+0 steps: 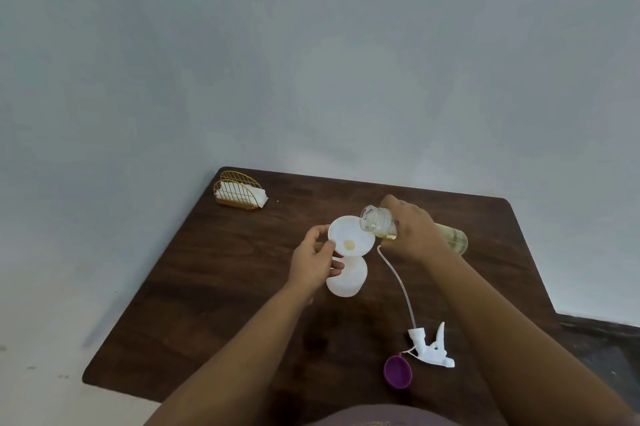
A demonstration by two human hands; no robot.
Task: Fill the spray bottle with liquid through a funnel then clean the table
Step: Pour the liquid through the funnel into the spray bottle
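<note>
A white spray bottle [348,282] stands on the dark wooden table [214,287] with a white funnel [349,235] in its neck. My left hand [313,264] holds the funnel's rim and the bottle's top. My right hand [414,230] grips a clear bottle [377,223] of pale yellow liquid, tilted with its open mouth over the funnel. A little yellow liquid sits at the funnel's centre. The white spray head [431,347] with its long tube lies on the table near the front right.
A purple cap [397,372] lies beside the spray head. A gold wire holder with white napkins [240,190] stands at the table's far left corner. A pale wall runs behind the table, with light floor to the left.
</note>
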